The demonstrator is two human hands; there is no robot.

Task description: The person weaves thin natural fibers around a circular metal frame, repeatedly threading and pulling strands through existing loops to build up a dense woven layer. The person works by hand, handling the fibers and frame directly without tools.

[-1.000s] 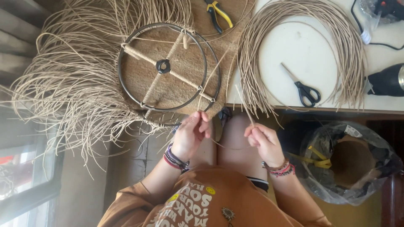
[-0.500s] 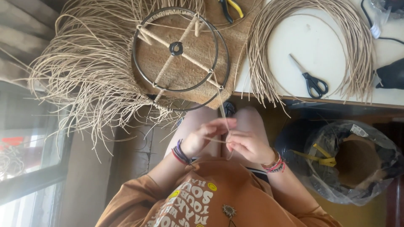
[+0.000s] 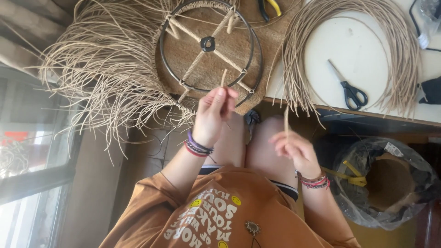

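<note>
left hand (image 3: 212, 112) pinches a short strand (image 3: 223, 78) upright before the frame (image 3: 209, 46) | right hand (image 3: 296, 149) grips another strand (image 3: 285, 120) over the knees, fingers curled | whether both are one piece: cannot tell | pliers (image 3: 268, 7) cut off at top edge | scissors (image 3: 350, 89) lie inside the coil (image 3: 397, 50) on the table (image 3: 363, 46)

Open lap gap — reed fringe (image 3: 105, 87) leftward

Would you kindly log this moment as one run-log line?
left hand: pinching rattan strand | right hand: pinching second strand | wire lampshade frame: on table
</note>
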